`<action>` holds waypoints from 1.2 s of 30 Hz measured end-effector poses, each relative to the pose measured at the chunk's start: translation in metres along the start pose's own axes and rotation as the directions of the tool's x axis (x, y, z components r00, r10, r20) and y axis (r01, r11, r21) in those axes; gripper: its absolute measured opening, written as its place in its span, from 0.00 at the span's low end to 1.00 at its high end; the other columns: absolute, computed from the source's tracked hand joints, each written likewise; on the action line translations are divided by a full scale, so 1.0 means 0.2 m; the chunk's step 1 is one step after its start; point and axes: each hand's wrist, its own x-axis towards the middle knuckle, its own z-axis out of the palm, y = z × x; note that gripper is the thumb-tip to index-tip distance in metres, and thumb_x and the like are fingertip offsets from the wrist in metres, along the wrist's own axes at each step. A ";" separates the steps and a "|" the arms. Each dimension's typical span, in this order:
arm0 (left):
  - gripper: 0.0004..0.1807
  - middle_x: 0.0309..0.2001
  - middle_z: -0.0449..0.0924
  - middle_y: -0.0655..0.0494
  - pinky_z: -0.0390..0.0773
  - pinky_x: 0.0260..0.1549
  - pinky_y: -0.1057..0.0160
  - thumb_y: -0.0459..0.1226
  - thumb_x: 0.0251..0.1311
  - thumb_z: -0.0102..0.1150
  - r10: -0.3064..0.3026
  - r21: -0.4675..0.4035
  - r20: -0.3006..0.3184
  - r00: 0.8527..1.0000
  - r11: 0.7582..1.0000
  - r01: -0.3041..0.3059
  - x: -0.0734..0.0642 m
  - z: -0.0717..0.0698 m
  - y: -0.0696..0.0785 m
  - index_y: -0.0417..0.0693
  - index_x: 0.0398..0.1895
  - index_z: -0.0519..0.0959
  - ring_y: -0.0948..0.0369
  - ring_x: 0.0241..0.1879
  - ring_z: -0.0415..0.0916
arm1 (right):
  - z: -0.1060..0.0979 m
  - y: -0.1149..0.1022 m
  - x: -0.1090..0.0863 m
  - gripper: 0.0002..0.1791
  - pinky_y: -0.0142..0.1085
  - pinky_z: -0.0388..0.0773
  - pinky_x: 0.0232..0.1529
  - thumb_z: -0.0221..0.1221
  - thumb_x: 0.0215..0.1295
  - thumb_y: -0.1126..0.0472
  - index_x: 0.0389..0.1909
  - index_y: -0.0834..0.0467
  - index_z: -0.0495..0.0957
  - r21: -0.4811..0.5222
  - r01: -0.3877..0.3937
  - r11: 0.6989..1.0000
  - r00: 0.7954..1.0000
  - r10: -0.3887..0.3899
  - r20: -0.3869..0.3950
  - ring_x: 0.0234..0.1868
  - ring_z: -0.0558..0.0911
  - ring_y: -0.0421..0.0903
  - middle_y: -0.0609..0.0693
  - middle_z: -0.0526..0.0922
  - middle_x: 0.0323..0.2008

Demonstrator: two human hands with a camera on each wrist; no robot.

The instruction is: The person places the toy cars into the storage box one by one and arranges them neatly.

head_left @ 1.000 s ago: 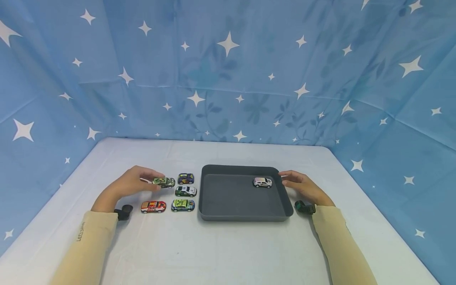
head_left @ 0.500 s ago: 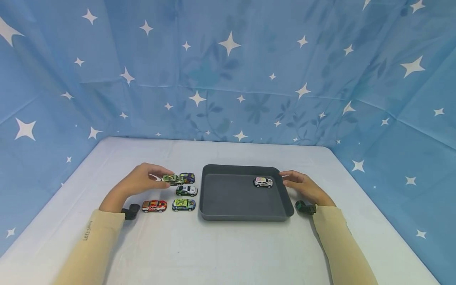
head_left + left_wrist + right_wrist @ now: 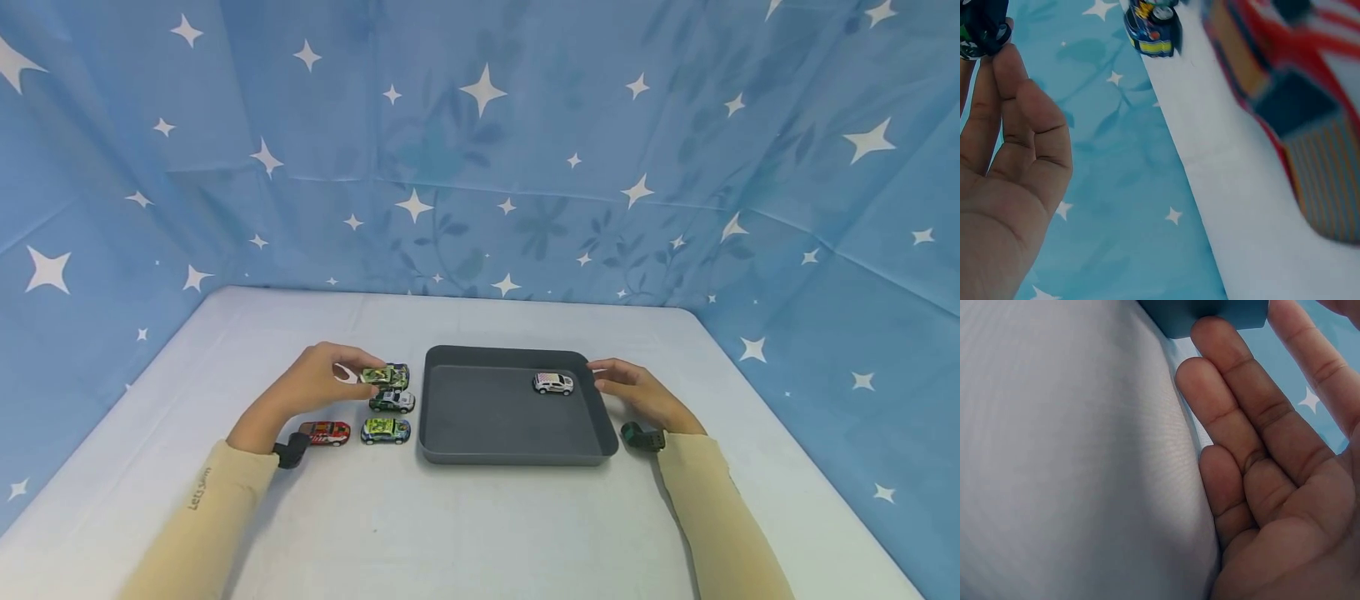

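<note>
Green car [image 3: 378, 377], long axis sideways

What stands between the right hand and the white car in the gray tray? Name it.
The right wall of the gray tray: the right hand is outside it, the white car inside. Nothing else visible is in the way.

Place: screened-off tabletop workspace; kind of building cannot be told.
Star-print cloth [image 3: 480, 242]: blue, hanging along far, left and right sides.
White table [image 3: 480, 533]: set before the cloth.
</note>
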 end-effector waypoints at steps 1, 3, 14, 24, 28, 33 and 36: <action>0.19 0.50 0.91 0.51 0.83 0.57 0.45 0.36 0.63 0.78 0.013 -0.003 0.000 1.000 1.000 -0.013 0.00 0.00 0.00 0.43 0.56 0.90 0.51 0.52 0.84 | 0.00 0.00 0.00 0.28 0.74 0.52 0.76 0.63 0.80 0.60 0.73 0.69 0.73 0.001 0.001 1.000 1.000 -0.001 0.000 0.76 0.68 0.72 0.71 0.75 0.71; 0.19 0.50 0.91 0.51 0.84 0.56 0.45 0.36 0.63 0.78 0.038 -0.007 -0.001 0.999 0.999 -0.038 0.01 0.01 0.01 0.43 0.56 0.90 0.51 0.52 0.84 | 0.00 0.00 0.00 0.27 0.74 0.52 0.76 0.63 0.80 0.60 0.73 0.69 0.73 0.002 -0.001 1.000 1.000 0.001 -0.001 0.77 0.67 0.72 0.70 0.75 0.71; 0.19 0.53 0.90 0.50 0.83 0.58 0.43 0.38 0.65 0.77 0.050 -0.045 0.033 0.998 0.998 -0.048 0.05 0.03 0.11 0.44 0.58 0.90 0.51 0.53 0.83 | 0.00 0.00 0.00 0.28 0.74 0.52 0.76 0.62 0.80 0.60 0.74 0.70 0.72 -0.004 -0.004 1.000 1.000 0.004 -0.006 0.76 0.68 0.72 0.71 0.75 0.71; 0.19 0.55 0.90 0.50 0.86 0.51 0.47 0.37 0.63 0.78 0.012 -0.081 0.055 0.998 0.997 -0.007 0.11 0.08 0.18 0.44 0.57 0.90 0.50 0.53 0.84 | 0.01 -0.01 0.00 0.28 0.74 0.52 0.76 0.62 0.80 0.59 0.74 0.69 0.72 -0.017 -0.012 1.000 1.000 0.012 -0.002 0.77 0.67 0.72 0.71 0.74 0.72; 0.19 0.56 0.89 0.51 0.86 0.53 0.48 0.37 0.63 0.78 0.016 -0.095 0.053 0.998 0.995 -0.011 0.15 0.11 0.21 0.46 0.57 0.90 0.50 0.53 0.83 | 0.01 -0.01 0.00 0.28 0.74 0.52 0.77 0.62 0.80 0.59 0.74 0.69 0.72 -0.009 -0.011 1.000 1.000 0.011 0.001 0.77 0.67 0.72 0.71 0.75 0.72; 0.19 0.55 0.89 0.52 0.84 0.58 0.46 0.37 0.64 0.78 0.039 -0.119 0.057 0.998 0.992 -0.032 0.20 0.13 0.26 0.46 0.57 0.90 0.50 0.54 0.83 | 0.00 -0.01 0.01 0.28 0.74 0.50 0.77 0.62 0.80 0.59 0.74 0.69 0.72 -0.002 -0.018 1.000 1.000 0.018 -0.001 0.78 0.65 0.72 0.71 0.74 0.73; 0.19 0.55 0.89 0.52 0.83 0.59 0.45 0.36 0.63 0.77 0.046 -0.128 0.059 0.997 0.991 -0.038 0.22 0.14 0.28 0.46 0.57 0.90 0.49 0.55 0.83 | 0.00 -0.01 0.01 0.29 0.74 0.51 0.77 0.63 0.80 0.58 0.74 0.68 0.72 -0.014 -0.027 1.000 1.000 0.027 -0.003 0.78 0.65 0.72 0.70 0.73 0.73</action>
